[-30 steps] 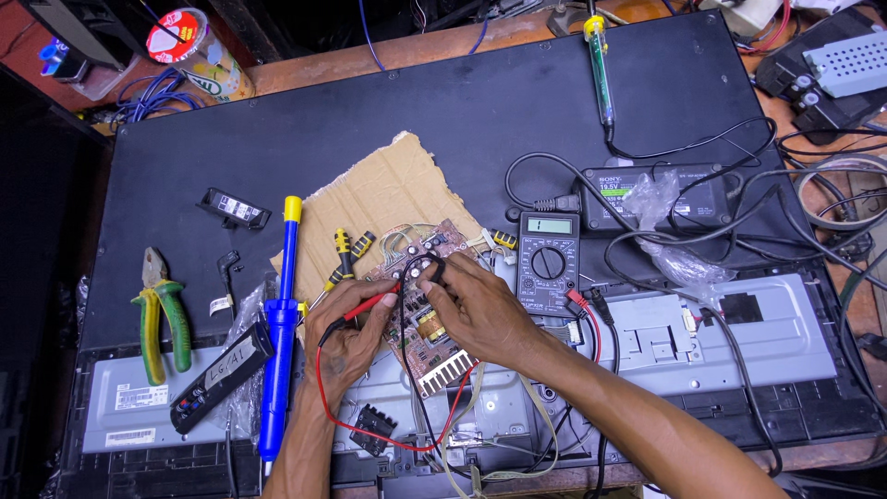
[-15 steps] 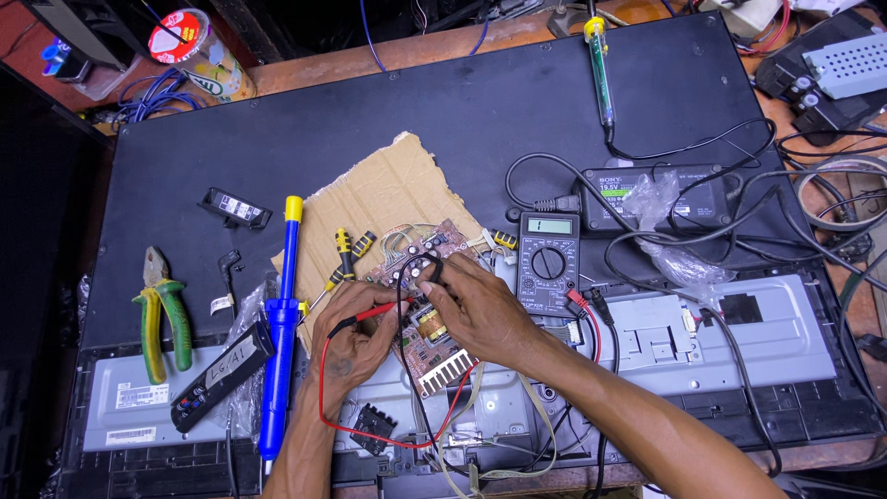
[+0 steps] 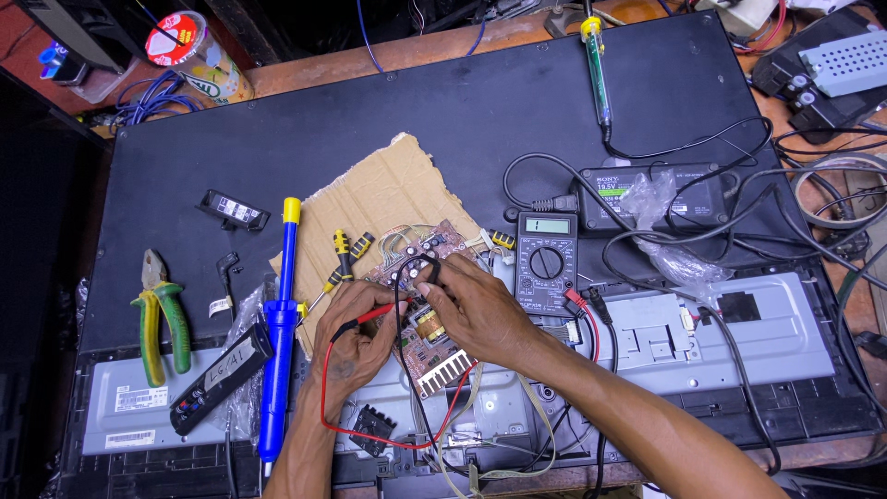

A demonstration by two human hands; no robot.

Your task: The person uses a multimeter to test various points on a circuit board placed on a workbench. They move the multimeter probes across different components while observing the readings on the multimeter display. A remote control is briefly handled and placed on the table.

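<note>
- Left hand (image 3: 356, 337): fingers closed on the red probe (image 3: 374, 316), which lies nearly flat with its tip pointing right toward the circuit board (image 3: 420, 305).
- Right hand (image 3: 471, 310): fingertips pinched together on the black probe (image 3: 423, 277), held down over the far part of the board among the dark capacitors.
- Circuit board: brownish, component side up, resting partly on a sheet of cardboard (image 3: 383, 199) and partly on the opened grey chassis (image 3: 730, 323) at the near edge of the worktop (image 3: 462, 111). A finned heatsink sits at its near end.
- Leads: red and black wires loop from the probes toward the near edge and run back to the multimeter (image 3: 546, 263) just right of the board; its dial is turned off the upright position and the display is lit, though the reading is too small to rely on.
- Progress, as judged: probing looks under way, with both tips at the board; whether both tips touch metal cannot be told.
- Lying untouched to the left: blue desoldering pump (image 3: 279, 333), green-handled pliers (image 3: 162, 319), yellow-and-black screwdrivers (image 3: 344, 257). The soldering iron (image 3: 598, 69) lies far right, well apart.
</note>
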